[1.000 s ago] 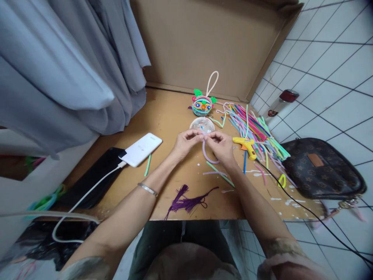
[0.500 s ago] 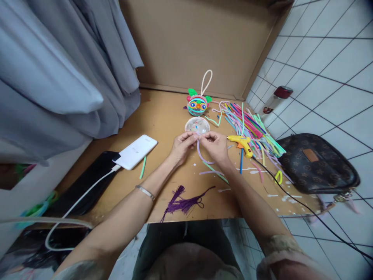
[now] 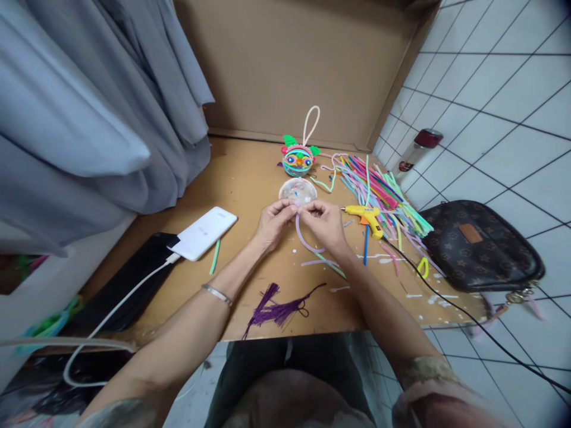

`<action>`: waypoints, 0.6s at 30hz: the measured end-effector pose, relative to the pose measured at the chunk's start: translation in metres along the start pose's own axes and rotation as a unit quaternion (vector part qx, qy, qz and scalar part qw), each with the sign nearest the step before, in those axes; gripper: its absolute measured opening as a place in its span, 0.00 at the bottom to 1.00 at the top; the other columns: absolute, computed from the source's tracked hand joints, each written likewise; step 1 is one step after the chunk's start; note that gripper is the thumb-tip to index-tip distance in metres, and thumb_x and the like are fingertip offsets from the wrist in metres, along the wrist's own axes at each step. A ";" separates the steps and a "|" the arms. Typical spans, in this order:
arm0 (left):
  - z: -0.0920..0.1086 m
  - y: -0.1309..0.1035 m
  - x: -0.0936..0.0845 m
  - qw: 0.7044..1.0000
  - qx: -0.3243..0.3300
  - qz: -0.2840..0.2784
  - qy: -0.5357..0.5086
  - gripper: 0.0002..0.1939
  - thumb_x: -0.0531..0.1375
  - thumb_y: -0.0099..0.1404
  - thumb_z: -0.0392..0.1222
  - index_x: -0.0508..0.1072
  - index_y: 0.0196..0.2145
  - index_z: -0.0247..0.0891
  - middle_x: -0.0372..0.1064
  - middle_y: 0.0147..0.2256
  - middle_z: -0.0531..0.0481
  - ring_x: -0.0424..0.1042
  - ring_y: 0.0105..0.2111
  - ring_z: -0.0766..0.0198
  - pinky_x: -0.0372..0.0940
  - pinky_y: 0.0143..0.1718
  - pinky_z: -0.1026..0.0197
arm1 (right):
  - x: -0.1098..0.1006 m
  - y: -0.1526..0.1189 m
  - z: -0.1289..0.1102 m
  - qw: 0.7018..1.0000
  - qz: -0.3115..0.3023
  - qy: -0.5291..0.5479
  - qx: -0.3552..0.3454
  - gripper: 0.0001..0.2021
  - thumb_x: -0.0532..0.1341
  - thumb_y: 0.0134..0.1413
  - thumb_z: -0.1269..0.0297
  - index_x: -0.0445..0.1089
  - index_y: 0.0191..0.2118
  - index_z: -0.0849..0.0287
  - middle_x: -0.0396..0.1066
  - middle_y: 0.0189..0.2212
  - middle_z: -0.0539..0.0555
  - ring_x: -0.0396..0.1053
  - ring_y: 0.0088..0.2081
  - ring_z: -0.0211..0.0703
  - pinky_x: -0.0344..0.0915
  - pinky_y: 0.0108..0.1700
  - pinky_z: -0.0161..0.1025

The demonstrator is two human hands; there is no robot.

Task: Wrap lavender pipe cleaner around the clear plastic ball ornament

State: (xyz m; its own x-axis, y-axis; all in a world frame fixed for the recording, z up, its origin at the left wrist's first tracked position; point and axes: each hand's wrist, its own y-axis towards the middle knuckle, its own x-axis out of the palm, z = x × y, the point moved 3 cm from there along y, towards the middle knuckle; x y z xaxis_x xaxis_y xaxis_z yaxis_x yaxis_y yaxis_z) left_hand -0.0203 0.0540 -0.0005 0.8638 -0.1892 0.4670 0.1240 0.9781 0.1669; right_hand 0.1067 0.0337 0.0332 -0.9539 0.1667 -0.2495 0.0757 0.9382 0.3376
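Observation:
Both my hands meet over the middle of the table, fingertips pinched on one lilac pipe cleaner (image 3: 304,238). My left hand (image 3: 277,223) grips it near its upper end, and my right hand (image 3: 325,223) pinches the same end from the other side. The rest of the strip curves down below my fingers to the tabletop. Just beyond my fingertips lies a round, clear shallow dish (image 3: 298,189) with small coloured bits in it. Behind that stands a colourful animal-face ornament (image 3: 298,159) with green ears and a white hanging loop.
A yellow glue gun (image 3: 364,215) with a black cord lies beside my right hand. Beyond are a pile of pipe cleaners (image 3: 379,187) and a brown bag (image 3: 482,246). Purple tassels (image 3: 279,309) lie near the front edge; a white power bank (image 3: 204,233) with cable is left.
The view has shifted slightly, so everything sits a little further left. My hands keep their pinch on the lilac pipe cleaner, with hardly any change in the fingers.

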 end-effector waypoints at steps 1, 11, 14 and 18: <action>0.000 0.000 0.000 1.000 0.002 -0.001 0.003 0.18 0.74 0.44 0.50 0.76 0.26 0.36 0.65 0.21 0.57 0.59 0.22 0.73 0.55 0.26 0.67 | 0.000 0.000 0.000 1.000 -0.003 -0.001 -0.005 0.07 0.64 0.46 0.62 0.74 0.24 0.59 0.73 0.21 0.49 0.63 0.22 0.35 0.61 0.30 0.35; -0.002 -0.001 0.001 1.000 0.008 0.005 0.023 0.18 0.73 0.46 0.51 0.74 0.25 0.36 0.63 0.21 0.57 0.57 0.22 0.73 0.53 0.26 0.67 | -0.004 0.001 -0.005 0.995 -0.036 -0.082 -0.031 0.07 0.63 0.51 0.64 0.75 0.26 0.59 0.76 0.26 0.51 0.70 0.28 0.38 0.63 0.33 0.35; -0.003 -0.001 0.002 1.000 0.017 0.003 0.013 0.19 0.73 0.46 0.51 0.73 0.25 0.36 0.62 0.21 0.58 0.56 0.22 0.73 0.54 0.27 0.67 | -0.006 -0.001 -0.012 0.986 -0.042 -0.154 -0.055 0.08 0.63 0.53 0.64 0.75 0.26 0.58 0.74 0.26 0.51 0.68 0.29 0.39 0.61 0.34 0.36; -0.003 -0.001 0.004 1.000 0.019 -0.004 0.005 0.20 0.73 0.47 0.52 0.72 0.26 0.36 0.65 0.23 0.57 0.59 0.24 0.73 0.57 0.30 0.67 | -0.005 -0.006 -0.022 0.959 -0.036 -0.261 -0.100 0.09 0.62 0.56 0.65 0.74 0.26 0.57 0.75 0.29 0.53 0.69 0.33 0.43 0.60 0.39 0.40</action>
State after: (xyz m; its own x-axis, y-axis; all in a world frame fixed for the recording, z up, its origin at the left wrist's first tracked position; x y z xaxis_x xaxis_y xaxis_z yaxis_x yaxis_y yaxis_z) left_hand -0.0153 0.0519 -0.0011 0.8673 -0.1955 0.4577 0.1119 0.9727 0.2034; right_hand 0.1044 0.0203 0.0518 -0.6749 0.2817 -0.6821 -0.0927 0.8846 0.4570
